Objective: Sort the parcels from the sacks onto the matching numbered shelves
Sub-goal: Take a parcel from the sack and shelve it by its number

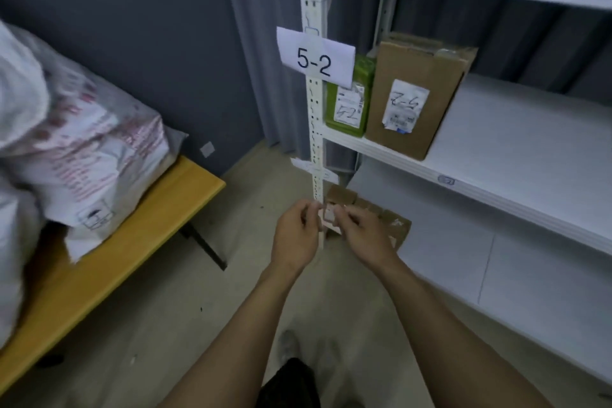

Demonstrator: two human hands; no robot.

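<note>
Landmark: one white perforated steel post (314, 129), the front upright of the shelf rack.
Hands: two, bare, meeting in front of the post's lower end.
Left hand (294, 235): just left of the post, thumb and curled fingers pinching the near edge of the small parcel.
Right hand (362, 237): just right of the post, fingertips closed on the same parcel's other edge.
Small parcel (328, 218): one, flat and pale with a pinkish edge, held between both hands across the post; its label is too blurred to read.
Sign (316, 58): one white paper sheet printed "5-2", fixed high on the post; a second, smaller paper tag (313, 169) is fixed lower down, unreadable.
Middle shelf (513, 149): one smooth white board running right from the post, carrying two parcels.
Green parcel (347, 106): one glossy upright pack, just right of the post, white label facing out.
Brown carton (414, 93): one tall cardboard box, beside the green parcel on the side away from the post, label handwritten "5-2" upside down.
Low cartons (341, 197): at least two brown cardboard boxes on the bottom shelf, right of the post behind the hands.
Sacks (99, 156): at least two bulging white woven bags with red print, well left of the post.
Bench (132, 242): one yellow wooden top on dark legs, under the sacks.
</note>
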